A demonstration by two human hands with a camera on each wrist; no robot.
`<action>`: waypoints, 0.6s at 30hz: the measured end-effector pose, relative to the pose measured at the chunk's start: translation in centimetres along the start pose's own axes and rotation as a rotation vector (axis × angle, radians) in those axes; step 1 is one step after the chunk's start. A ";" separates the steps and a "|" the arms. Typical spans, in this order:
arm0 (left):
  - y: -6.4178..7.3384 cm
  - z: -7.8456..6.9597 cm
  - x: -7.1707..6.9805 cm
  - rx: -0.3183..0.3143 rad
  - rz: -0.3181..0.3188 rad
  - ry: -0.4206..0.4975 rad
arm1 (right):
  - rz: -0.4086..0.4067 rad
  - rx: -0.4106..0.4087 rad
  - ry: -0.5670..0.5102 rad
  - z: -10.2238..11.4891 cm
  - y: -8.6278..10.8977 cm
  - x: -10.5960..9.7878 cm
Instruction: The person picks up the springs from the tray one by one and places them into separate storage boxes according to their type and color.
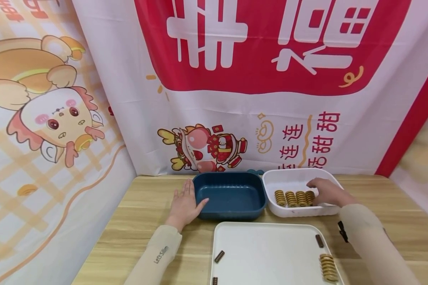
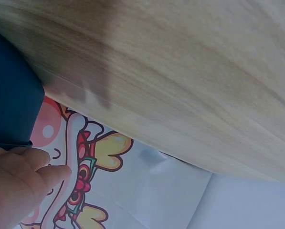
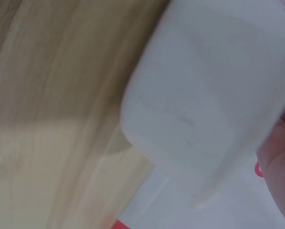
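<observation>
In the head view my left hand (image 1: 184, 204) lies at the left end of a dark blue plastic bin (image 1: 230, 215), fingers straight along its outside and thumb over the rim. The left wrist view shows part of this hand (image 2: 23, 183) beside the bin's wall. My right hand (image 1: 329, 193) reaches into a white bin (image 1: 289, 211), thumb and fingers spread around the rightmost row of round ridged cookies (image 1: 309, 197). Several such rows (image 1: 291, 198) lie side by side there. In the right wrist view the bin's outer wall (image 3: 195, 105) hides most of the hand (image 3: 281, 162).
A white tray (image 1: 264, 253) stands in front of the bins. On it lie a row of cookies (image 1: 329, 267) at the right edge and small dark brown bars, one bar (image 1: 219, 256) at the left and another bar (image 1: 319, 241) at the upper right. A printed cloth (image 1: 139, 130) hangs behind.
</observation>
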State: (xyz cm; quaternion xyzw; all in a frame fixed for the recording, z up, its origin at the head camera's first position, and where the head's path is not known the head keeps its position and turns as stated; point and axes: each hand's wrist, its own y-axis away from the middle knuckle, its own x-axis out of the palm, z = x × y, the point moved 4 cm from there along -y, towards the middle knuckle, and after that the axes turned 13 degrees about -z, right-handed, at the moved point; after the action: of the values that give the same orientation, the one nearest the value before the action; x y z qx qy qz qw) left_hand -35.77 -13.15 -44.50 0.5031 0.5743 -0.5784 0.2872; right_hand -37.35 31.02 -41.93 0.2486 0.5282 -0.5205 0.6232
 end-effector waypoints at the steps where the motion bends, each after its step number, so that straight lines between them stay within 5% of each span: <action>1: 0.0 0.0 0.0 -0.001 0.002 0.001 | -0.004 0.001 -0.001 0.2 0.0 -0.2; 8: 0.1 0.1 0.0 0.002 0.009 -0.009 | -0.021 0.035 -0.030 1.1 0.5 -2.2; 18: 0.0 0.0 -0.2 0.000 0.010 -0.007 | -0.117 -0.078 -0.038 4.2 3.0 -4.7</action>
State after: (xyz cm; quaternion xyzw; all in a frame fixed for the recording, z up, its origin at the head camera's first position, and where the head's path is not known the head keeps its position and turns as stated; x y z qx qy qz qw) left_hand -35.68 -13.17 -44.36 0.5041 0.5707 -0.5786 0.2922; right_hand -32.49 30.21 -37.04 0.1831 0.5496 -0.5396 0.6109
